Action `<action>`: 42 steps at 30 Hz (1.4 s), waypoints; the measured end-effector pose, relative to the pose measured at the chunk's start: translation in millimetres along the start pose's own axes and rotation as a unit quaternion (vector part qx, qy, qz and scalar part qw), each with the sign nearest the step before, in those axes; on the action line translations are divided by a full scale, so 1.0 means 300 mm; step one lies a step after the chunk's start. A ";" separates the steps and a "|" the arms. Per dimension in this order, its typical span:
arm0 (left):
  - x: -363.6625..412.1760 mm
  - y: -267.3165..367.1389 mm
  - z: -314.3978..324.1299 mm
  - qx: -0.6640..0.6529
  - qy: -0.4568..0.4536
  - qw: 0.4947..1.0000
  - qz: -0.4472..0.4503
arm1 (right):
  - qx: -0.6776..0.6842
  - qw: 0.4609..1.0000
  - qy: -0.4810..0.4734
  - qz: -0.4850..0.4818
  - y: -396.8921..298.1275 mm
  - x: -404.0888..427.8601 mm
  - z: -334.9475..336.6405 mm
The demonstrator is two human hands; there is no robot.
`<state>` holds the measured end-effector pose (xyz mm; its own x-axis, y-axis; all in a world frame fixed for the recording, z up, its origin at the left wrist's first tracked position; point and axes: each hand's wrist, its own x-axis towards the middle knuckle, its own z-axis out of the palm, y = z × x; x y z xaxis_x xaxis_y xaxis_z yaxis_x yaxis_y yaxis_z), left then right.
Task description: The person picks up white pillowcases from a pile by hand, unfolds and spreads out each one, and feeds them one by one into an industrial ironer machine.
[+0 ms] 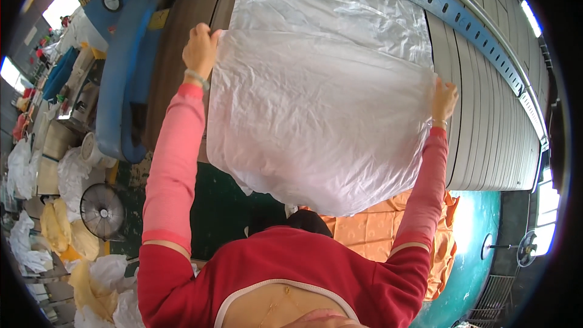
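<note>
Both arms reach forward over a flatwork ironing machine, with a thin white cloth (319,109) stretched between the hands. My left hand (199,52) pinches the cloth's upper left corner, and my right hand (445,99) grips its upper right corner. The cloth's near part hangs down towards my body in loose folds. Beyond its top edge, a wrinkled, shiny white sheet (332,4) lies flat on the machine's feed bands (483,114). The held cloth overlaps the near part of that sheet.
A blue machine frame (118,82) with a round gauge stands at the left, and a slotted blue bar (437,2) crosses the far side. Orange cloth (364,230) lies below at the right. Fans (103,212), a white bucket (93,150) and piled linen (91,282) are at the left.
</note>
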<state>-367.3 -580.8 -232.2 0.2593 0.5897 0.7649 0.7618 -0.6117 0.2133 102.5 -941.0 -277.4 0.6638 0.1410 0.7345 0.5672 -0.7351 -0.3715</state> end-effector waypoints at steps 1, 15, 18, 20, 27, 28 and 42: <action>-0.029 -0.010 -0.022 -0.078 0.019 0.997 0.006 | 0.018 0.999 0.015 0.026 0.045 -0.017 -0.014; -1.253 -0.139 -0.190 -0.473 -0.223 0.784 -0.335 | 0.450 0.817 -0.062 0.355 0.349 -1.224 -0.297; -1.246 -0.135 -0.234 -0.570 -0.167 0.706 -0.386 | 0.482 0.793 -0.016 0.372 0.269 -1.171 -0.302; -1.175 -0.120 -0.288 -0.588 -0.125 0.693 -0.396 | 0.340 0.878 -0.015 0.337 0.251 -1.085 -0.378; -1.236 -0.165 -0.241 -0.559 -0.199 0.706 -0.388 | 0.455 0.818 -0.025 0.350 0.191 -1.066 -0.427; -1.198 -0.079 -0.263 -0.559 -0.213 0.702 -0.387 | 0.454 0.820 -0.021 0.349 0.241 -1.101 -0.410; -1.203 -0.065 -0.302 -0.584 -0.270 0.675 -0.362 | 0.489 0.783 -0.110 0.367 0.366 -1.214 -0.337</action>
<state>-529.7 -829.5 -457.3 0.4892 0.8699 -0.0628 -0.1002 0.1276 0.9868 -126.3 -1140.1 -528.2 0.9932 0.1083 0.0426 0.0233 0.1736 -0.9845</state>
